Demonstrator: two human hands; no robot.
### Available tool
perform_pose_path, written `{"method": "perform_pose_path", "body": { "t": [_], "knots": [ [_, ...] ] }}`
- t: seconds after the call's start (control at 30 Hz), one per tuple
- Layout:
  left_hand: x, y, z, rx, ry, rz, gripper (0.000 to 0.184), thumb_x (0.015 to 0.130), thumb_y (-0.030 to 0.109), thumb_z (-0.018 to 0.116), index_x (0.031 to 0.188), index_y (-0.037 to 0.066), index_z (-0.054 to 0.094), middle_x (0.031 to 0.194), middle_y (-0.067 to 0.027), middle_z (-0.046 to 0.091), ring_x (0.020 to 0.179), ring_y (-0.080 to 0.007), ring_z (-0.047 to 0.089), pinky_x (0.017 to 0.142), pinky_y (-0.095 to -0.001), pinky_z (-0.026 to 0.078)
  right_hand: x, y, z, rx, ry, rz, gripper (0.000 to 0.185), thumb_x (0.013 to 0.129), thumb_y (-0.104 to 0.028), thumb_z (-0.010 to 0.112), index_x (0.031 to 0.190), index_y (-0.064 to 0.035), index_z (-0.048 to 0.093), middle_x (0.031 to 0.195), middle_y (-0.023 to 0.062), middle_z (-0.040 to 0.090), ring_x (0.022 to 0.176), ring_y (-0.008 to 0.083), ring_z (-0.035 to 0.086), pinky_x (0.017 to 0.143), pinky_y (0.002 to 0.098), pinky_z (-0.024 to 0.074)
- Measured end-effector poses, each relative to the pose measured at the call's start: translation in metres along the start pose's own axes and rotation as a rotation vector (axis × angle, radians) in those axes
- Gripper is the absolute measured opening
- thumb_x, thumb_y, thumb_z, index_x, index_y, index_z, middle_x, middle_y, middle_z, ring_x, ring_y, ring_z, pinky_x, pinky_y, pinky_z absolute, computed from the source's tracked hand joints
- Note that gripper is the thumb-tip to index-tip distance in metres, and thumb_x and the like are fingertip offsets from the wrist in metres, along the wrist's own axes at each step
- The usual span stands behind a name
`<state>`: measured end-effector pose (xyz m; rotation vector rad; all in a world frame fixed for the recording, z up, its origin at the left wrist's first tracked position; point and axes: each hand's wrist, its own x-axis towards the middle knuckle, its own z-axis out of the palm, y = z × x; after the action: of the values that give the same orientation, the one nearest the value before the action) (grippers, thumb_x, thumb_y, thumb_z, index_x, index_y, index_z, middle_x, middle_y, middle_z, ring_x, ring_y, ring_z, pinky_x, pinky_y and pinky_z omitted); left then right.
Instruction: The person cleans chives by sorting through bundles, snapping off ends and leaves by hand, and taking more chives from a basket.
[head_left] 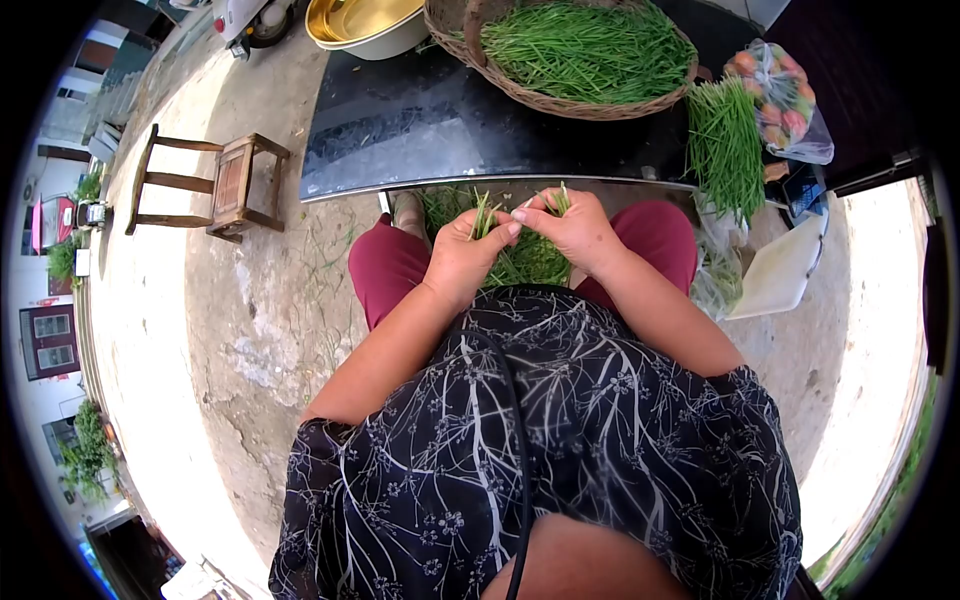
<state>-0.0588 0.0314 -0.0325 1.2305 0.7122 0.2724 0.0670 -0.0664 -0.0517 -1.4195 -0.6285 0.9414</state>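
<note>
My left hand point(462, 252) is closed around a few thin green chive stems point(484, 214), their pale cut ends poking up past the fingers. Close beside it, my right hand point(578, 232) grips another small bunch of chive stems point(561, 201). The thumbs and fingertips of both hands meet, or nearly meet, between the two bunches. Below the hands, between my knees, lies a heap of green trimmings point(540, 262), partly hidden by my hands. A wicker basket point(560, 105) full of long green chives point(575, 50) stands on the table ahead.
The black table point(400, 140) has a gold-lined basin point(375, 45) at its far left. At its right edge are loose chives point(725, 140) and a plastic bag of reddish fruit point(778, 95). A wooden chair point(225, 190) stands left, and a white board point(782, 262) leans at right.
</note>
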Motion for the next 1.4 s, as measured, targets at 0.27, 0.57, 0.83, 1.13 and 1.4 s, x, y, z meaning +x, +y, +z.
{"method": "perform_pose_path", "body": {
  "t": [0.27,0.57,0.83,1.13,1.4],
  "knots": [
    [0.005,0.004,-0.015,-0.13,-0.233,-0.197,0.012,0.082,0.017,0.059,0.084,0.006,0.058,0.065,-0.0006,0.055,0.046,-0.0052,0.035,0.042,-0.0171,0.026,0.0,-0.008,-0.01,-0.019,-0.123,-0.113,0.009,0.077,-0.008,0.064,0.077,0.0006,0.061,0.072,0.001,0.058,0.066,0.0067,0.051,0.063,0.021,0.0419],
    [0.005,0.004,-0.019,-0.197,-0.211,-0.215,0.012,0.083,0.016,0.056,0.082,0.005,0.058,0.065,-0.0008,0.054,0.046,-0.0052,0.035,0.041,-0.0172,0.025,0.007,-0.011,-0.037,-0.362,0.0,0.088,0.017,0.077,-0.019,0.064,0.074,-0.0029,0.061,0.063,-0.0004,0.055,0.059,0.0056,0.046,0.055,0.0207,0.0379],
    [0.003,0.004,-0.009,-0.133,-0.215,-0.193,0.012,0.081,0.013,0.06,0.087,0.003,0.059,0.067,-0.0017,0.056,0.047,-0.0049,0.037,0.042,-0.017,0.027,-0.002,-0.012,-0.012,0.143,-0.304,-0.022,0.016,0.081,-0.013,0.061,0.09,0.0006,0.062,0.088,0.0065,0.061,0.079,0.0095,0.052,0.071,0.0242,0.0412],
    [0.007,0.001,-0.022,0.0,-0.27,-0.29,0.018,0.083,0.011,0.058,0.096,-0.001,0.058,0.068,-0.001,0.054,0.047,-0.0044,0.034,0.042,-0.0166,0.025,0.008,-0.029,-0.058,0.469,0.283,-0.102,0.021,0.089,-0.021,0.049,0.091,-0.0011,0.055,0.066,-0.0017,0.049,0.041,0.0019,0.029,0.039,0.0174,0.0236],
    [0.016,-0.004,-0.033,-0.137,-0.248,-0.319,0.013,0.085,0.014,0.052,0.089,0.001,0.055,0.066,0.0003,0.048,0.045,-0.0058,0.03,0.042,-0.0182,0.023,-0.004,-0.039,-0.052,0.407,0.298,-0.298,0.022,0.091,-0.02,0.045,0.095,-0.0011,0.055,0.072,0.0009,0.052,0.046,0.0017,0.032,0.044,0.0166,0.0265]
  ]
}}
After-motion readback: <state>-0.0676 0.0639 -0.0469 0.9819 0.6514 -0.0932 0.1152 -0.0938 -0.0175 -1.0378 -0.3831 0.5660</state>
